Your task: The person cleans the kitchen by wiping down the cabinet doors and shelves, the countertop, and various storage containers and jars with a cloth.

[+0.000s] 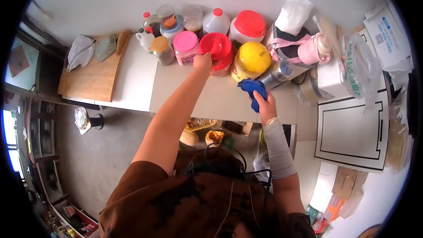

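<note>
My left hand (202,63) is closed on a red lid (215,44), which is tilted over a jar with a red rim (221,65). A bunched blue cloth (254,90) is gripped in my right hand (265,105), in front of a container with a yellow dotted lid (254,57). To the left of the red lid stands a jar with a pink lid (185,42). A steel container with a clear lid (276,74) leans beside the yellow-lidded one.
Bottles and jars line the wall, among them a white jug (216,22) and a red-lidded tub (248,26). A pink bottle (314,49) stands right. A wooden board (90,75) lies left. Below the counter edge sit a yellow basket (200,124) and a cut pumpkin (214,138).
</note>
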Demonstrator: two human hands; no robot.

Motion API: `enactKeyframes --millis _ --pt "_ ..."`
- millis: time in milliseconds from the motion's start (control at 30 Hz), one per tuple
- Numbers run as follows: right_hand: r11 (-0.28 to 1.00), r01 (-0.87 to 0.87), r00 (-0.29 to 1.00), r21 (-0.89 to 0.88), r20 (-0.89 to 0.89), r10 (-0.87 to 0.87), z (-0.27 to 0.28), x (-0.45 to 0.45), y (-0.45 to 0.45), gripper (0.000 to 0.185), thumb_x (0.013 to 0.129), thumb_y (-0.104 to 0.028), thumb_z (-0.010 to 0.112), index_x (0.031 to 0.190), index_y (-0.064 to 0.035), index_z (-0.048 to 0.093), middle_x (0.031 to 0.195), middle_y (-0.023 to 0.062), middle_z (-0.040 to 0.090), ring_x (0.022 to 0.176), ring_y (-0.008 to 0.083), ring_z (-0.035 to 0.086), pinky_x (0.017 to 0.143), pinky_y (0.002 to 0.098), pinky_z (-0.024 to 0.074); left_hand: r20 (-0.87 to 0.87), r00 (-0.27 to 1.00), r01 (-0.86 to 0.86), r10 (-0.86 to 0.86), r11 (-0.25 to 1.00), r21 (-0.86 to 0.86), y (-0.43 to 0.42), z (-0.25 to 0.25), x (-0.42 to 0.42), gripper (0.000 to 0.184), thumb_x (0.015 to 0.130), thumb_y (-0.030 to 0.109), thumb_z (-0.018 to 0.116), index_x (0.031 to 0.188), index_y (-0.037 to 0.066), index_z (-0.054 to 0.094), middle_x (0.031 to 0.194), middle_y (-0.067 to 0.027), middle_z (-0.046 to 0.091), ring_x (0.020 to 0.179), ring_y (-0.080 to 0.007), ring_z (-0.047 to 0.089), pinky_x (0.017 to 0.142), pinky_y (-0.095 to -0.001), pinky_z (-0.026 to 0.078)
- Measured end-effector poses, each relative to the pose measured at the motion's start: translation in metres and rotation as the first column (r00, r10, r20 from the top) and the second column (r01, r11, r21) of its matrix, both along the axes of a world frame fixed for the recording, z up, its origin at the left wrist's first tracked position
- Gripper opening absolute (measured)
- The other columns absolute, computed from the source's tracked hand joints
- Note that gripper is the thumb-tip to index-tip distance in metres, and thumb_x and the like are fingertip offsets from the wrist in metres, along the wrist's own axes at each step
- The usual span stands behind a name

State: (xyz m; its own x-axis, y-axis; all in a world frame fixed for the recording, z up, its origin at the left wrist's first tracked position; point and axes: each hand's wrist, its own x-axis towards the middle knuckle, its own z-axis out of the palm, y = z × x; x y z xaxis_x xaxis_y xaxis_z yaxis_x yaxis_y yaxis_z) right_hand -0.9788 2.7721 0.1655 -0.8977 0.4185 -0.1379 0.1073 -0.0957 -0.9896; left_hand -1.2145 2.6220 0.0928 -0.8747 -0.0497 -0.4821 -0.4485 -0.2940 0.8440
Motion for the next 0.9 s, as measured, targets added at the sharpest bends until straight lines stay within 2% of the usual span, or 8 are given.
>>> enactKeyframes --millis 233,300,333,400,533,700,767,900 --pt "0.929 -0.031 0.999 0.368 0.024 0.024 0.036 -0.048 -0.066 0.038 0.089 -0.018 0.063 0.123 -0.0014 0.057 0.098 0.0089 0.065 0.084 0.0156 0.06 0.078 0.0283 0.0481 -0.053 0.921 0.369 -0.385 0.909 -0.194 -0.089 0.02 0.061 0.023 0.09 0.004 0.051 0.107 -0.009 0.058 0.094 -0.0184 0.065 0.075 -0.0269 0.069 0.061 -0.0372 0.063" --pt "0.574 0.058 0.966 0.817 -0.19 0.174 0.026 -0.07 -0.084 0.042 0.082 -0.009 0.065 0.123 -0.0016 0.057 0.112 0.0133 0.063 0.099 0.0272 0.06 0.088 0.0352 0.0478 -0.029 0.898 0.434 -0.439 0.894 -0.109 -0.11 0.022 0.079 0.024 0.089 0.01 0.055 0.101 -0.011 0.059 0.085 -0.0171 0.067 0.071 -0.0259 0.07 0.059 -0.0345 0.061" --pt "0.575 0.048 0.968 0.816 -0.18 0.174 0.018 -0.078 -0.094 0.042 0.082 -0.009 0.065 0.123 -0.0016 0.057 0.112 0.0133 0.063 0.099 0.0272 0.06 0.088 0.0352 0.0478 -0.019 0.899 0.434 -0.438 0.895 -0.106 -0.119 0.024 0.085 0.024 0.089 0.01 0.055 0.101 -0.011 0.059 0.085 -0.0171 0.067 0.071 -0.0259 0.07 0.059 -0.0345 0.061" --pt "0.326 -0.004 0.96 0.945 -0.087 0.265 -0.003 -0.087 -0.115 0.049 0.074 -0.002 0.065 0.123 -0.0012 0.058 0.123 0.0146 0.058 0.112 0.0347 0.053 0.097 0.0388 0.0442 0.004 0.874 0.486 -0.487 0.873 0.04 -0.133 0.03 0.096 0.024 0.097 0.014 0.05 0.109 -0.006 0.057 0.1 -0.0188 0.065 0.082 -0.0264 0.069 0.076 -0.0355 0.061" --pt "0.471 -0.17 0.925 0.866 -0.025 0.379 -0.023 -0.073 -0.149 0.055 0.068 0.01 0.061 0.121 -0.0038 0.06 0.125 0.0114 0.057 0.114 0.0332 0.051 0.101 0.0401 0.0427 0.0 0.868 0.491 -0.496 0.859 0.146 -0.147 0.01 0.11 0.028 0.1 0.017 0.048 0.113 -0.006 0.055 0.102 -0.0182 0.064 0.088 -0.0267 0.068 0.081 -0.0367 0.059" --pt "0.373 -0.215 0.886 0.902 0.02 0.463 -0.02 -0.068 -0.133 0.056 0.065 0.011 0.062 0.119 -0.0025 0.061 0.124 0.0107 0.057 0.112 0.0337 0.052 0.1 0.0397 0.0432 -0.077 0.912 0.41 -0.402 0.893 0.187 -0.138 0.001 0.118 0.029 0.101 0.017 0.045 0.114 -0.008 0.053 0.103 -0.018 0.064 0.091 -0.0275 0.067 0.084 -0.0387 0.058" --pt "0.212 -0.048 0.962 0.976 -0.012 0.274 -0.019 -0.08 -0.115 0.043 0.07 0.008 0.059 0.112 -0.0014 0.064 0.119 0.0113 0.058 0.105 0.0335 0.053 0.094 0.0398 0.0456 -0.068 0.916 0.4 -0.394 0.898 0.184 -0.134 0.0 0.121 0.027 0.1 0.017 0.047 0.111 -0.007 0.055 0.098 -0.0155 0.064 0.085 -0.0251 0.068 0.078 -0.0365 0.06" --pt "0.293 -0.107 0.951 0.95 0.012 0.309 -0.023 -0.075 -0.129 0.048 0.061 0.01 0.066 0.108 -0.0016 0.064 0.117 0.0088 0.057 0.103 0.0331 0.053 0.093 0.0399 0.0456 -0.069 0.932 0.361 -0.355 0.902 0.235 -0.129 -0.002 0.124 0.025 0.098 0.017 0.051 0.108 -0.005 0.056 0.093 -0.0127 0.064 0.078 -0.023 0.069 0.07 -0.0348 0.062"
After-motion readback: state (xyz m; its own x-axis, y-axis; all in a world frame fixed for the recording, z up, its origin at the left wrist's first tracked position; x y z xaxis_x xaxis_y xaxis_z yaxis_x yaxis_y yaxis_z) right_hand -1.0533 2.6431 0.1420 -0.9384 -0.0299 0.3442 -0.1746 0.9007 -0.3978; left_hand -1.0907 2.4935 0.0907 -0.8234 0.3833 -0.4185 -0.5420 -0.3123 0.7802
